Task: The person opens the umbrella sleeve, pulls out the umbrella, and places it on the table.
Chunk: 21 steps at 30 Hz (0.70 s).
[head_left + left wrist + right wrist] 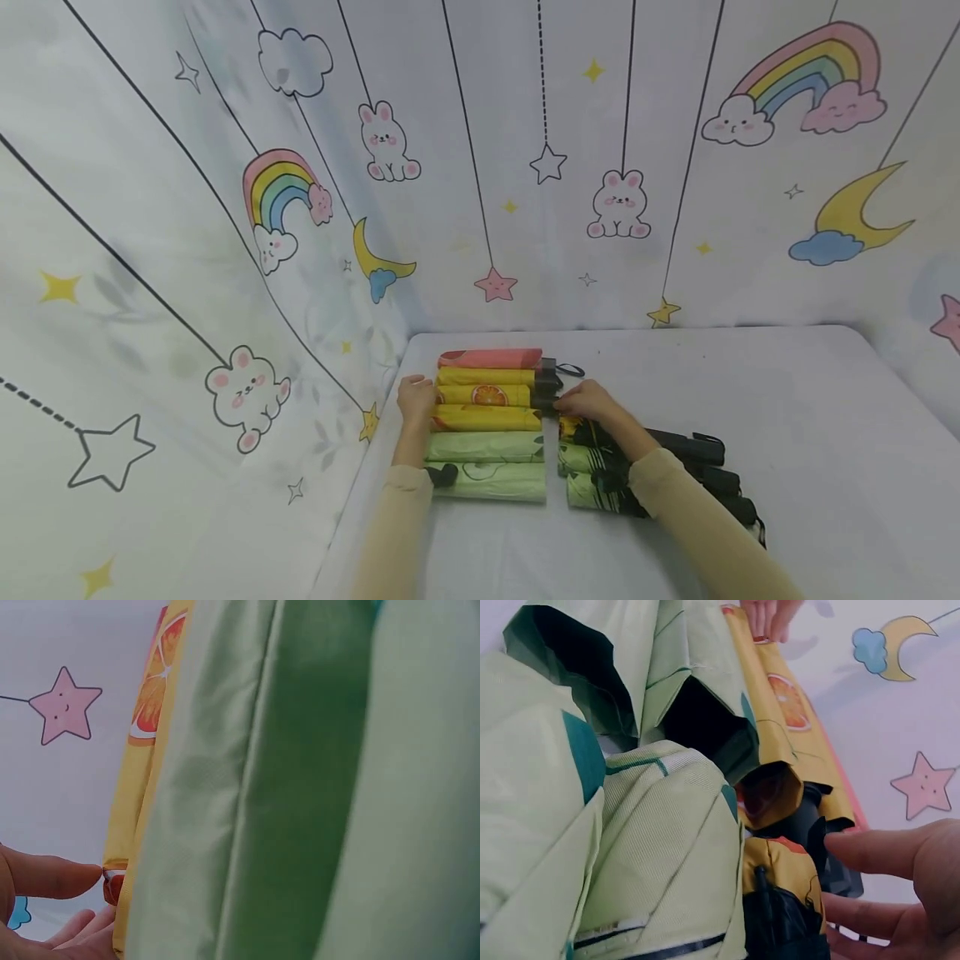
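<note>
My left hand (416, 400) pinches the left end of a yellow folded umbrella with an orange-slice print (490, 396). In the left wrist view the thumb (60, 877) presses the tip, with the other fingers beyond it. My right hand (592, 402) holds the black handle end of the same umbrella; its thumb (877, 851) meets the handle in the right wrist view. Above it lie a yellow umbrella (483, 377) and a red one (487, 358). Below are a yellow sleeve (487, 418) and two light green sleeves (480, 447), whose ends gape dark in the right wrist view.
On the right, under and beside my right forearm, lie a yellow-and-black folded umbrella (686, 447) and two green ones (585, 490) with black handles. All rest on a white-covered table (795, 400). A curtain printed with rabbits and stars (517, 225) hangs behind and at the left.
</note>
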Available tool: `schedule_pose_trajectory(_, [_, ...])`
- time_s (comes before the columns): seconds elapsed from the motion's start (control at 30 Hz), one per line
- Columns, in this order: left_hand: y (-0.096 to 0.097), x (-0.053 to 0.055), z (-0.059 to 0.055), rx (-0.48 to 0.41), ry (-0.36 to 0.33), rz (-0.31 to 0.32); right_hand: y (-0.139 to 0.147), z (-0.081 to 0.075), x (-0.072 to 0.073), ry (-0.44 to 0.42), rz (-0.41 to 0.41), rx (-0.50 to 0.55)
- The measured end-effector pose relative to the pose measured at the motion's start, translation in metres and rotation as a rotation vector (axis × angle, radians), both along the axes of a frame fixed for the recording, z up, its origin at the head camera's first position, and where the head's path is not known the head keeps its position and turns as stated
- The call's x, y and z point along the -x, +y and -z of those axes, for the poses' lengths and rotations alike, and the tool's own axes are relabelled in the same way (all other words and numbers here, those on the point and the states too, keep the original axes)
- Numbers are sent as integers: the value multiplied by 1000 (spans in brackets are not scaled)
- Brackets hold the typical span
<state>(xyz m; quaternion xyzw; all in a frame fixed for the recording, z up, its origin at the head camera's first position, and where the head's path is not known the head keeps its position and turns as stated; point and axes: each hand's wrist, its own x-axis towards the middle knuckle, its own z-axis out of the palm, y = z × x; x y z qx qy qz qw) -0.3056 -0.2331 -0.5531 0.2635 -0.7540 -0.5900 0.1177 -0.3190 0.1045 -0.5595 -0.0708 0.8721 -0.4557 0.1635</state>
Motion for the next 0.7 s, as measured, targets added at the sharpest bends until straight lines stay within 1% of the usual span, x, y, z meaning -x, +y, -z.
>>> schedule_pose_trajectory(0.1, [0,3,3,-5,-16,-15,-4,-1,-1,-3,20,1])
schedule_pose_trajectory(0.2, [-2,6,8,-8,-14,-33,-7,0,0,-22,53,-5])
schedule_pose_trajectory(0.3, [-4,9,13,-12,-5,-40,-8,4,2,-47,90,2])
schedule_pose_trajectory(0.4, [-6,11,16,-17,0,-43,-8,7,6,-100,153,61])
schedule_pose_trajectory(0.53, [-6,10,16,4,8,-65,-11,5,6,-159,219,168])
schedule_pose_trajectory(0.63, [-6,7,15,16,14,-91,-13,3,3,-169,220,229])
schedule_pose_trajectory(0.7, [-7,7,15,5,13,-106,-14,4,2,-173,202,268])
